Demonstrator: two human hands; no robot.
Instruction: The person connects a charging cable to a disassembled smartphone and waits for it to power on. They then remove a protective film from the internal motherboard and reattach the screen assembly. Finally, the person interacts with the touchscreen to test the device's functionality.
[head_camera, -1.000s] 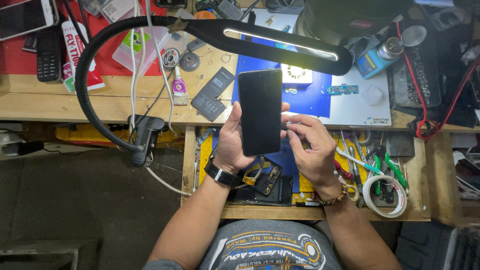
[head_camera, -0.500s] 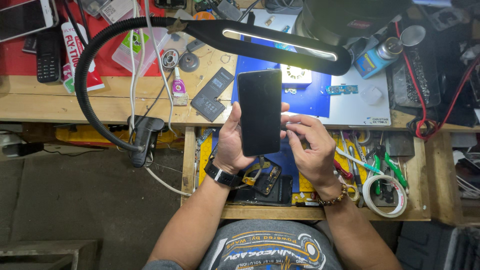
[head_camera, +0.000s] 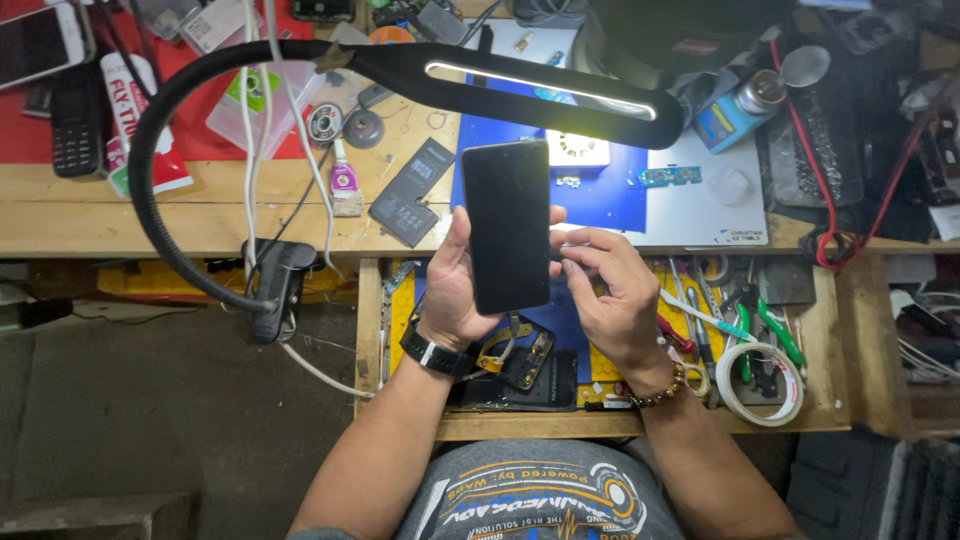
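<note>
Left hand was wrapped around a black smartphone, gripping it from the left edge, thumb on that edge, fingers behind. Phone stood upright in the air, dark screen facing the person, above the front edge of the bench and the open drawer under it. Black watch sat on the left wrist.

Right hand was just right of the phone, fingers curled, thumb and fingertips pinched together at the phone's right edge. Could not tell if anything small sat in that pinch. Bead bracelet on the right wrist.

Bench, behind the phone: blue work mat with a small green circuit board on it. A flat dark battery lay just left of the mat, a small glue tube further left. Black gooseneck lamp, lit, arched across the bench; its clamp gripped the front edge at the left. A white phone and a black keypad phone lay at the far left corner on a red mat.

Drawer: a roll of white tape at the right end, green-handled tools beside it, dark phone parts below the hands.
</note>
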